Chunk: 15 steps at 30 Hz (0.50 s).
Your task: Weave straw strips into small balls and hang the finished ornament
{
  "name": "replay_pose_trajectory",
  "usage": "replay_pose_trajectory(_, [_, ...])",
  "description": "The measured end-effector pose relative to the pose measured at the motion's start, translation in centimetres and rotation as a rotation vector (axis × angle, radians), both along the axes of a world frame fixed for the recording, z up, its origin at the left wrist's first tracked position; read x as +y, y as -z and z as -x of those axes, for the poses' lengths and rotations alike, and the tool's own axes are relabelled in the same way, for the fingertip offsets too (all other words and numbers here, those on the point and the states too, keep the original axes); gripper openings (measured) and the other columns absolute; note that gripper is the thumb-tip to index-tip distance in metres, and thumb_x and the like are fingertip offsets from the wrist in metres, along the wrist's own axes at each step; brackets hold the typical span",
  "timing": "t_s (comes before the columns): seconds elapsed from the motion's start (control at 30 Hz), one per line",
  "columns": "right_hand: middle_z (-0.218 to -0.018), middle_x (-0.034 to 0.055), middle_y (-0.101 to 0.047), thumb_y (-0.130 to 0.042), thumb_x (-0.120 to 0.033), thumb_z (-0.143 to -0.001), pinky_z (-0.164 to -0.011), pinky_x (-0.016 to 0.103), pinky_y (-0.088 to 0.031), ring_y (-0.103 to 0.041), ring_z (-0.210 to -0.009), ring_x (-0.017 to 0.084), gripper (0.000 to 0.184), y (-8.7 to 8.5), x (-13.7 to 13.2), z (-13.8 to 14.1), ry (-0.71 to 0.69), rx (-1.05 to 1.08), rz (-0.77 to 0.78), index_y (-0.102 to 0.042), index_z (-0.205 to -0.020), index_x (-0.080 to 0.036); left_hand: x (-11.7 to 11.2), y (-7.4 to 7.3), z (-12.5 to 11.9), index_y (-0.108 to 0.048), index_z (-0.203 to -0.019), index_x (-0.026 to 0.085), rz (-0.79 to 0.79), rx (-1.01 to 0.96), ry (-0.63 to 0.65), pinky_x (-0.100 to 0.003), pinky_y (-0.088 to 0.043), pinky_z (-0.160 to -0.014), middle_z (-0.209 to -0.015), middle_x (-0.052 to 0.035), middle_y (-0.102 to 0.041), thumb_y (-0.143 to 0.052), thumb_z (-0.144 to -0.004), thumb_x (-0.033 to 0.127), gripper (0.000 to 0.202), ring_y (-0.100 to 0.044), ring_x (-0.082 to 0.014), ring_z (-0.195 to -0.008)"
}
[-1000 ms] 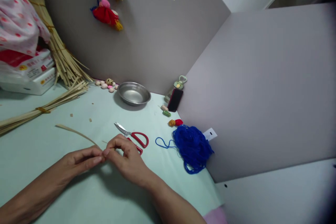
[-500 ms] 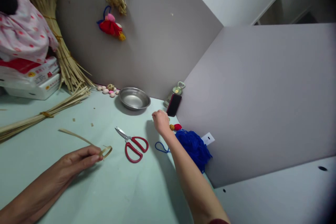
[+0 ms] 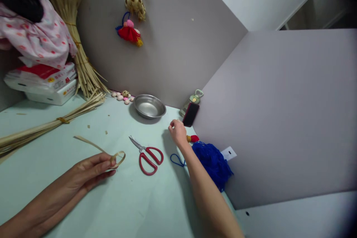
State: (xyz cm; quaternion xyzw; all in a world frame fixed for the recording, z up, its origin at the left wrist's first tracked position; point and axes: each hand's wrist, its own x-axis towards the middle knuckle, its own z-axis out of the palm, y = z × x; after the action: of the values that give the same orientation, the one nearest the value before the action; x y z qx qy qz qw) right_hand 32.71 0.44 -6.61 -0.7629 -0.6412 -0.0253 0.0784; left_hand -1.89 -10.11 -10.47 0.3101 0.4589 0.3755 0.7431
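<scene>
My left hand (image 3: 93, 168) rests on the pale green table and pinches a thin straw strip (image 3: 92, 145) whose near end curls into a small loop (image 3: 119, 157). My right hand (image 3: 177, 132) is stretched out to the far right corner, fingers curled over small items there; whether it holds one I cannot tell. A small red and yellow bead-like piece (image 3: 193, 138) lies just right of it. Red-handled scissors (image 3: 147, 154) lie shut between my two hands. A heap of blue yarn (image 3: 212, 163) lies beside my right forearm.
A steel bowl (image 3: 149, 106) stands at the back, a dark phone (image 3: 190, 114) leans in the corner. Straw bundles (image 3: 50, 124) lie at left beside stacked boxes (image 3: 44, 81). Small pink pieces (image 3: 122, 96) lie by the wall. Woven ornaments (image 3: 132, 18) hang above. Grey panels enclose the table.
My right hand let go of the strip and reached out to the far corner by the phone. My left hand keeps the strip, its loop now showing.
</scene>
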Motion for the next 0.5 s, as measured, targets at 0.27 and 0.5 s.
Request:
replay_pose_trajectory(0.27, [-0.101,0.0064,-0.077,-0.057,-0.016,-0.101,-0.087,0.03,-0.056,-0.073,-0.093,0.02,0.013,1.1,-9.1,7.3,-0.406,0.188,-0.157,-0.069,-0.102,-0.022,-0.3,-0.7,-0.5,-0.089,-0.084,0.021,0.109,-0.224,-0.147,-0.052,-0.075,-0.101,-0.106,-0.0125,-0.087,-0.118,-0.039,0.046,0.058,-0.081,-0.0385,-0.115])
replay_pose_trajectory(0.5, [-0.112,0.0116,-0.082,-0.052,-0.02,-0.108,-0.079,0.034,-0.061,-0.073,-0.091,0.024,0.021,4.3,-13.5,13.1,-0.919,0.136,-0.424,-0.073,-0.109,-0.022,-0.3,0.2,-0.1,-0.089,-0.092,0.024,0.071,-0.281,-0.012,-0.032,-0.073,-0.09,-0.1,-0.0056,-0.085,-0.114,-0.06,0.039,0.044,-0.078,-0.0246,-0.103])
